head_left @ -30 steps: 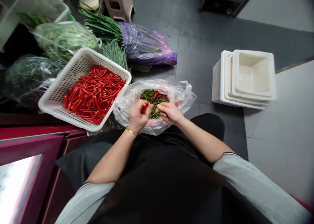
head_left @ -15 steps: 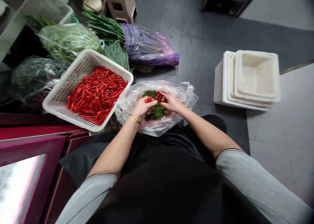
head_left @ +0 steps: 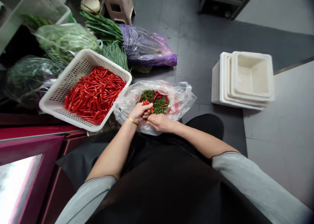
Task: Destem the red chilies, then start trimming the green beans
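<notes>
My left hand (head_left: 137, 114) is closed around a few red chillies (head_left: 146, 103), whose tips poke out above the fingers. Right beside it, my right hand (head_left: 160, 122) has its fingers pinched together near the lower end of those chillies; what sits between its fingertips is hidden. Both hands are over the near side of an open clear plastic bag (head_left: 183, 92). Inside the bag lie green chilli stems (head_left: 160, 108) with several red chillies among them. To the left, a white perforated basket (head_left: 55, 90) holds a large heap of red chillies (head_left: 95, 94).
Behind the basket are a bag of light green vegetables (head_left: 66, 41), a purple bag (head_left: 149, 49) of long green stalks and a plastic stool (head_left: 119, 5). Stacked white baskets (head_left: 251, 73) stand on the floor at right. A magenta-framed unit (head_left: 31, 158) is at lower left.
My right hand has moved left and toward me, from over the stems to beside my left hand. My left hand has come slightly nearer my body, still holding chillies. More of the bag's contents shows.
</notes>
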Demonstrator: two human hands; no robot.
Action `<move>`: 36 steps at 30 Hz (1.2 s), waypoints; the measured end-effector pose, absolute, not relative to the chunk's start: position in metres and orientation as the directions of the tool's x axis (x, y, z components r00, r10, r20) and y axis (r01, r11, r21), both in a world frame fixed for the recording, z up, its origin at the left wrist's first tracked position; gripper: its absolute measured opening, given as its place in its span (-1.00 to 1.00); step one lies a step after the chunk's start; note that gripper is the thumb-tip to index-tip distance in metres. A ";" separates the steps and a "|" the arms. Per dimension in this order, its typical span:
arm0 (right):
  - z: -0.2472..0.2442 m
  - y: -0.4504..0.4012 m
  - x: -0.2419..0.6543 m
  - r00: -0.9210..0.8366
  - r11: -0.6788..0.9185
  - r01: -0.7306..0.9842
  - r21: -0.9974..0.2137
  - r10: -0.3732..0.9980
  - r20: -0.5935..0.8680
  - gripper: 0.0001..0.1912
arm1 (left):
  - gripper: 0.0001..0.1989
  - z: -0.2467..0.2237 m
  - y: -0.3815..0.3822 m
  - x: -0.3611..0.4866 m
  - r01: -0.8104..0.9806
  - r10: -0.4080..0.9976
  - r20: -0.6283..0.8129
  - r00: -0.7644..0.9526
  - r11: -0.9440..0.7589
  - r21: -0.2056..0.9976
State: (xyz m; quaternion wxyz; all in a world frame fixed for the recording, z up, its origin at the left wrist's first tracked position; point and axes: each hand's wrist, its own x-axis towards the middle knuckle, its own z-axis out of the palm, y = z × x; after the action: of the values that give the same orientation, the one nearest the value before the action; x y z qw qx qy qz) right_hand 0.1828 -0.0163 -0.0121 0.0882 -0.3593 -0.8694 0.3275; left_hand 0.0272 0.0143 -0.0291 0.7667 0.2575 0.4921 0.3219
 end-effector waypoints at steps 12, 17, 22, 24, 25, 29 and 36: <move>-0.047 0.051 0.234 -0.427 0.452 0.891 -0.029 0.816 -0.391 -0.64 | -0.72 -0.020 0.025 0.012 -0.380 0.767 -0.500 0.402 0.637 0.671; -0.022 0.032 0.225 -0.381 0.345 0.924 -0.167 0.872 -0.307 -0.66 | -0.60 -0.034 0.009 0.048 -0.262 0.767 -0.586 0.263 0.641 0.721; -0.016 0.039 0.211 -0.520 0.379 0.821 -0.426 0.805 -0.287 -0.61 | -0.65 -0.040 0.011 0.046 -0.286 0.803 -0.580 0.134 0.592 0.754; -0.026 0.054 0.205 -0.464 0.350 0.853 -0.387 0.847 -0.259 -0.62 | -0.70 -0.039 0.014 0.035 -0.256 0.822 -0.560 0.108 0.567 0.783; -0.031 0.062 0.202 -0.421 0.334 0.883 -0.331 0.875 -0.240 -0.62 | -0.73 -0.037 0.015 0.029 -0.259 0.824 -0.553 0.124 0.565 0.783; -0.044 0.077 0.198 -0.356 0.331 0.934 -0.133 0.893 -0.277 -0.59 | -0.80 -0.030 0.020 0.013 -0.409 0.812 -0.523 0.260 0.583 0.702; -0.027 0.028 0.203 -0.413 0.327 0.892 -0.311 0.870 -0.269 -0.68 | -0.75 -0.025 0.019 0.013 -0.206 0.813 -0.510 0.281 0.570 0.796</move>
State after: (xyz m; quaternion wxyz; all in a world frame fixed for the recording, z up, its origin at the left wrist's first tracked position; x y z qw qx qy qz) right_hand 0.2030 0.0276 -0.0265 -0.0264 -0.5412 -0.8142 0.2085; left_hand 0.0129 0.0191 -0.0246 0.7378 0.3098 0.4904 0.3453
